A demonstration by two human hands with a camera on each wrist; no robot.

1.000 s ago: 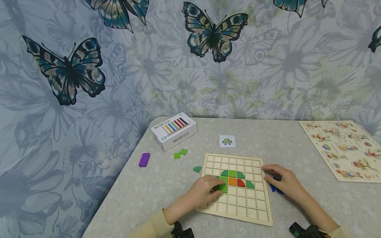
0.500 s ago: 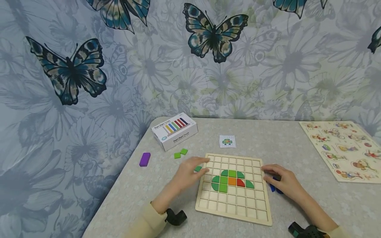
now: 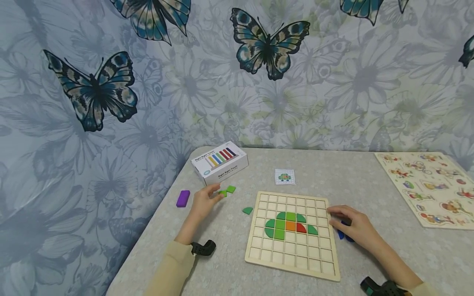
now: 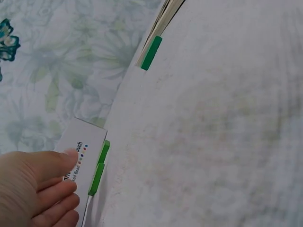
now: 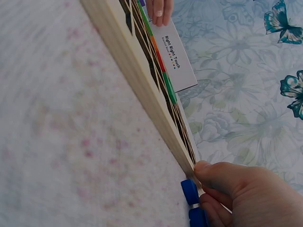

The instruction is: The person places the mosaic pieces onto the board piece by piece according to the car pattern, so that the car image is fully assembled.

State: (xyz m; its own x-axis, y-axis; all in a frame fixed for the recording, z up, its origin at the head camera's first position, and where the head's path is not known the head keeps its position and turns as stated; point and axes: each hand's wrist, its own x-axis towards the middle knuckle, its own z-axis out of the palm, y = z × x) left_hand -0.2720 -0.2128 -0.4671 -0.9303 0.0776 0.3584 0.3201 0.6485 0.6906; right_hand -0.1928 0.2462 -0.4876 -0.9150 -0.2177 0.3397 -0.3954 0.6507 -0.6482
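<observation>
My left hand reaches over the table with thumb and fingertips right at two light green square tiles; in the left wrist view its fingers are loosely bent beside those green squares. Fingertips of my right hand touch the right edge of the wooden grid board, also seen edge-on in the right wrist view. Blue pieces lie beneath that hand, partly hidden. On the board sit green squares and quarter rounds, an orange square and a red quarter round.
A loose dark green quarter round lies left of the board. Behind are a white box and a small pattern card. A purple block sits near the table's left edge, and a picture board lies at the right.
My left hand has moved from the green pieces on the board, past the loose quarter round, to the green squares near the box. The right hand stays at the board's edge.
</observation>
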